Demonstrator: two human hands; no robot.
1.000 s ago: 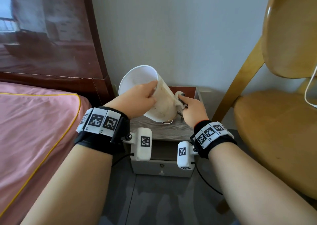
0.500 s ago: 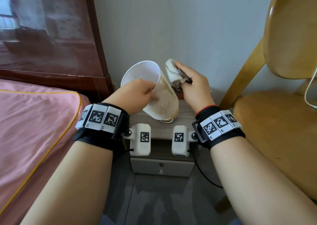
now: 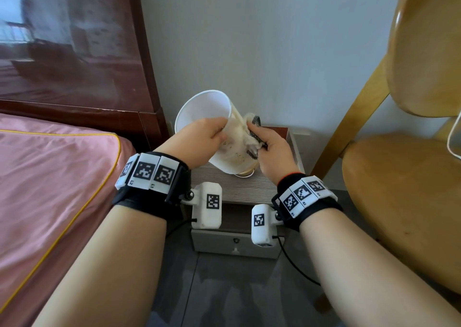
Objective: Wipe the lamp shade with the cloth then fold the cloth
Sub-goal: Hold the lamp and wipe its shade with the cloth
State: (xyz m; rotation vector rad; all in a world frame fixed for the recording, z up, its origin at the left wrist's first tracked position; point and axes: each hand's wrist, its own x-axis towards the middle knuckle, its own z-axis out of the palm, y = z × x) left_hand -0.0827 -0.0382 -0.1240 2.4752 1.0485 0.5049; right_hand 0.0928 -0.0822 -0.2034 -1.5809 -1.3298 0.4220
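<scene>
Lamp shade (image 3: 232, 152): tilted on the counter (image 3: 234, 189), open mouth toward the bed (image 3: 50, 177).
Left hand (image 3: 202, 142): fingers grasping the shade's wall.
Right hand (image 3: 273, 152): fingers bunching the cloth (image 3: 249, 133) against the shade's side.

Readable text is sparse. The white segmented marker band on the left wrist (image 3: 149, 172) carries black-and-white square fiducial codes, with tiny characters beneath that look like "L2" and "L1". The matching white marker band on the right wrist (image 3: 305, 195) bears similar codes with small captions, apparently "R1" and "R2", too small to confirm. The two white plastic sensor blocks (image 3: 210, 205) hanging from the bands each show one square code, no letters.
</scene>
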